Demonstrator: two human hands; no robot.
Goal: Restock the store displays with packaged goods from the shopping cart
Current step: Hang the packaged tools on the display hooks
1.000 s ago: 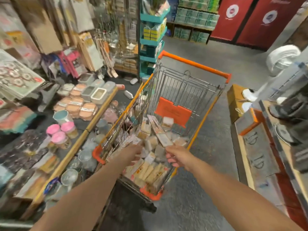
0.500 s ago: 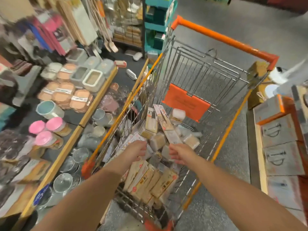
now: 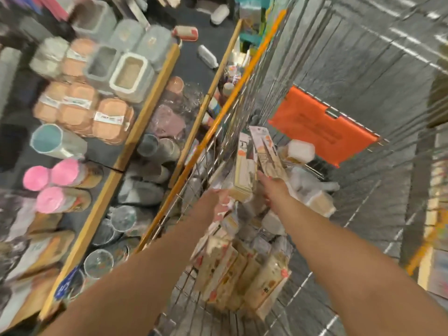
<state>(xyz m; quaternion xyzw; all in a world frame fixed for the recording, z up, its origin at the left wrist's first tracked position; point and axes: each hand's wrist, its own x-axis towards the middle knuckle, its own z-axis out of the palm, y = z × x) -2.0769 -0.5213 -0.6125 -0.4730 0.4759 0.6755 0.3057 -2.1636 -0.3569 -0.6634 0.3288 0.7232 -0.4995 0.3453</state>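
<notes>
- Against the earlier views, both hands are now deeper in the shopping cart (image 3: pixel 244 69) and have reached the long flat packages that stand up from the heap; half a second back they were only nearing them.
- The right hand (image 3: pixel 275 187) now grips the foot of a narrow printed package (image 3: pixel 265 149), fingers curled under it; it looks ready to be lifted out.
- The left hand (image 3: pixel 219 202) is at the base of a pale boxed package (image 3: pixel 244 170) just beside the first; the blur hides whether the fingers close on it.
- So the picking step seems under way, with nothing yet moved to a shelf.
- More packaged goods (image 3: pixel 242 270) lie heaped below the wrists, nearer the person.
- Beyond the hands hangs the cart's orange flap (image 3: pixel 322 127).
- To the left of the left arm, past the cart's wire wall, lies the display shelf (image 3: pixel 143 115) with pink-lidded jars (image 3: pixel 51 187) and tan lidded containers (image 3: pixel 82 107).
- That wire wall stands between hands and shelf, so goods must likely go up and over it.
</notes>
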